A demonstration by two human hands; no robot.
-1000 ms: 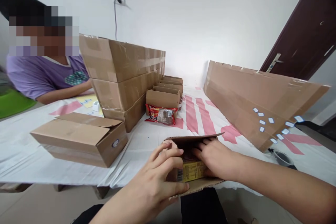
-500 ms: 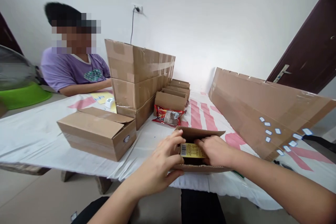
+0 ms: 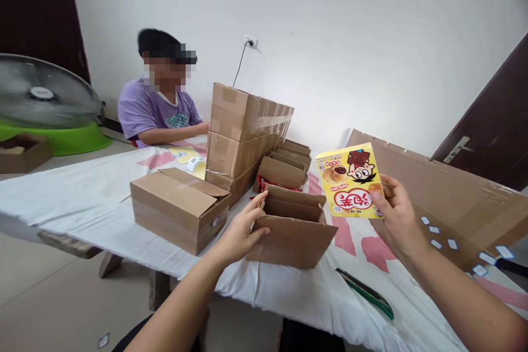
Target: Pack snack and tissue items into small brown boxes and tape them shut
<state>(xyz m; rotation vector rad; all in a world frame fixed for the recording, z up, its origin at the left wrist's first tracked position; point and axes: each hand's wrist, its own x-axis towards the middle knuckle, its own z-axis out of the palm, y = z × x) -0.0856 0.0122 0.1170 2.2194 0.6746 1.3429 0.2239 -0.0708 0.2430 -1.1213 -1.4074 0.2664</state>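
Raised over the right part of the table, a yellow snack box (image 3: 350, 181) with a cartoon figure printed upside down is gripped by my right hand (image 3: 396, 212), thumb on its front. My left hand (image 3: 243, 231) grips the left side of an open cardboard box (image 3: 292, 242), its fingers at the rim. The flaps of that box stand up, and its inside bottom is hidden. Just behind it, a red snack packet (image 3: 264, 182) shows in part. A closed cardboard box (image 3: 181, 209) lies to the left of my left hand.
Stacked taped cartons (image 3: 243, 137) stand behind, beside a row of open boxes (image 3: 289, 162). A green cutter (image 3: 367, 291) lies near the front edge. A large cardboard sheet with stickers (image 3: 449, 192) leans at right. A person (image 3: 160, 113) sits at far left.
My right hand has come out of the open box, lifting the yellow snack box up and right. The open box is now tilted, with my left hand at its side. The view has turned left.
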